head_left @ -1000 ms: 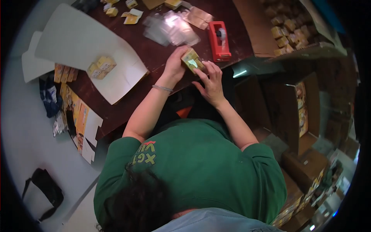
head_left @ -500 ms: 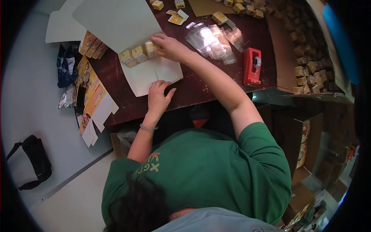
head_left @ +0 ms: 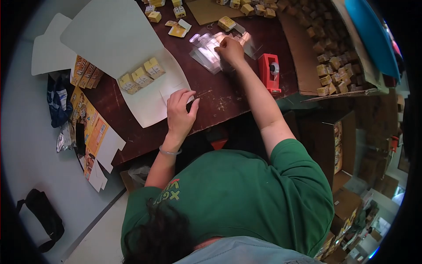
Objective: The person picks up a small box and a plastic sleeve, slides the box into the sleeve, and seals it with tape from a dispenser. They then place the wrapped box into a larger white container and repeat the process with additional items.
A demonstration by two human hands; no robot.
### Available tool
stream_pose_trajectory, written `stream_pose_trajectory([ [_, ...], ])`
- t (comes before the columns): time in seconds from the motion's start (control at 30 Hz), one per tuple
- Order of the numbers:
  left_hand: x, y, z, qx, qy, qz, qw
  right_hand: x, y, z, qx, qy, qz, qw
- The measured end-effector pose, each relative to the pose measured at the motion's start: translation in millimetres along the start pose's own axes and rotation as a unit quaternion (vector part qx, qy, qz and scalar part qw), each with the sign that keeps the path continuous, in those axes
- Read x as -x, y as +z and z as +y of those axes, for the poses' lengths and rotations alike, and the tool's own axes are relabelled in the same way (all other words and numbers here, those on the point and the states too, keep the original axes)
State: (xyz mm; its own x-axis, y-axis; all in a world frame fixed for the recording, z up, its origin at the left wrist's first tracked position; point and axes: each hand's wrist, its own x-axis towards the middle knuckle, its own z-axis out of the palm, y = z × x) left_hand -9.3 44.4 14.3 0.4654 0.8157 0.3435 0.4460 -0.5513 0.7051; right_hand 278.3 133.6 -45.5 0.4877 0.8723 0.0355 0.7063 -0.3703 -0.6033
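Observation:
My right hand (head_left: 231, 52) is over a pile of flattened clear plastic boxes (head_left: 205, 52), its fingers pinched together at one of them. The exact grip is partly hidden by the hand. My left hand (head_left: 179, 115) rests at the near right edge of a white card sheet (head_left: 147, 108), fingers curved, thumb apart, holding nothing. Three small yellow-and-white boxes (head_left: 141, 76) stand in a slanting row on that sheet, beyond the left hand.
A red tape dispenser (head_left: 267, 74) stands right of the plastic. Several small boxes fill a large carton (head_left: 303, 66) at the right. Printed orange cartons (head_left: 85, 72) and a dark blue packet (head_left: 59, 99) lie left. A flattened yellow box (head_left: 179, 29) lies at the back.
My right hand has left the row of small boxes and moved right to the clear plastic. The left hand stays by the sheet's edge. The whole view has shifted slightly.

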Motion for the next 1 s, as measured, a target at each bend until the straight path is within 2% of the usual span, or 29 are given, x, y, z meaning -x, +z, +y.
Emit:
stream_pose_trajectory([
  [0.07,-9.3,3.1,11.4,0.103,-0.029,0.000,0.994,2.6,-7.2,5.2,-0.089,-0.052,0.063,0.993],
  [0.1,-13.3,-0.8,12.6,0.180,-0.090,-0.067,0.977,9.4,-18.8,0.7,-0.185,-0.046,0.054,0.980],
  [0.13,-17.7,2.2,12.5,0.323,-0.155,-0.068,0.931,23.3,-32.6,-8.8,-0.283,-0.054,0.027,0.957],
  [0.17,-21.0,5.2,11.4,0.457,-0.218,-0.071,0.860,47.9,-44.8,-18.7,-0.379,-0.055,-0.001,0.924],
  [0.2,-23.7,11.7,-0.7,0.486,-0.220,-0.104,0.839,77.1,-55.8,-31.9,-0.440,-0.020,-0.100,0.892],
  [0.23,-26.0,13.7,-1.1,0.553,-0.236,-0.132,0.788,104.8,-61.9,-44.5,-0.493,0.012,-0.196,0.848],
  [0.27,-29.5,15.6,-0.7,0.616,-0.245,-0.159,0.731,128.9,-45.2,-48.1,-0.504,-0.021,-0.222,0.835],
  [0.3,-31.7,16.8,0.5,0.674,-0.252,-0.187,0.669,144.1,-45.5,-46.9,-0.408,-0.061,-0.165,0.896],
  [0.33,-30.5,20.5,-1.4,0.682,-0.251,-0.210,0.654,152.4,-47.2,-46.1,-0.306,-0.097,-0.103,0.941],
  [0.37,-28.4,23.4,-0.1,0.688,-0.239,-0.238,0.643,151.5,-53.0,-43.6,-0.183,-0.198,0.028,0.962],
  [0.4,-24.2,25.6,2.2,0.693,-0.229,-0.264,0.630,151.3,-66.2,-47.1,-0.053,-0.288,0.156,0.943],
  [0.43,-20.7,24.0,6.3,0.675,-0.235,-0.295,0.634,154.5,-75.8,-46.4,-0.013,-0.328,0.093,0.940],
  [0.5,-9.5,24.7,2.2,0.670,-0.257,-0.336,0.610,158.1,-71.5,-42.4,-0.048,-0.391,-0.015,0.919],
  [0.53,-7.8,25.8,-1.5,0.667,-0.262,-0.355,0.600,157.8,-68.3,-39.1,-0.128,-0.367,-0.033,0.921],
  [0.6,-5.2,30.4,-0.5,0.686,-0.272,-0.369,0.565,153.6,-76.5,-32.3,-0.209,-0.271,-0.139,0.929],
  [0.63,-1.8,32.8,3.6,0.706,-0.280,-0.365,0.539,150.7,-83.4,-32.1,-0.188,-0.296,-0.142,0.926],
  [0.67,2.2,31.1,6.6,0.710,-0.315,-0.341,0.530,151.8,-85.3,-29.4,-0.352,-0.181,-0.263,0.880],
  [0.7,5.6,31.0,6.5,0.715,-0.296,-0.344,0.532,152.3,-87.2,-25.3,-0.495,-0.055,-0.371,0.784],
  [0.73,8.2,30.8,5.6,0.719,-0.276,-0.349,0.534,148.2,-91.0,-17.4,-0.519,-0.053,-0.418,0.744],
  [0.77,10.5,31.0,5.1,0.722,-0.257,-0.355,0.535,152.2,-85.3,-18.3,-0.478,-0.106,-0.314,0.814],
  [0.8,13.5,30.4,5.8,0.690,-0.267,-0.348,0.576,160.9,-79.2,-23.7,-0.427,-0.156,-0.204,0.867],
  [0.83,15.1,29.1,6.3,0.654,-0.274,-0.340,0.617,168.6,-76.7,-27.0,-0.367,-0.204,-0.091,0.903],
  [0.87,14.6,27.7,6.3,0.616,-0.279,-0.332,0.657,173.9,-81.2,-24.5,-0.219,-0.311,-0.010,0.925],
  [0.93,28.0,30.4,10.0,0.596,-0.277,-0.293,0.694,210.5,-75.9,-31.8,-0.256,-0.275,-0.055,0.925],
  [0.97,37.1,29.5,16.2,0.577,-0.279,-0.290,0.711,223.3,-72.0,-31.2,-0.256,-0.277,-0.041,0.925],
  [1.0,51.5,35.4,11.2,0.599,-0.294,-0.294,0.684,231.4,-72.7,-30.2,-0.276,-0.253,-0.079,0.924],
])
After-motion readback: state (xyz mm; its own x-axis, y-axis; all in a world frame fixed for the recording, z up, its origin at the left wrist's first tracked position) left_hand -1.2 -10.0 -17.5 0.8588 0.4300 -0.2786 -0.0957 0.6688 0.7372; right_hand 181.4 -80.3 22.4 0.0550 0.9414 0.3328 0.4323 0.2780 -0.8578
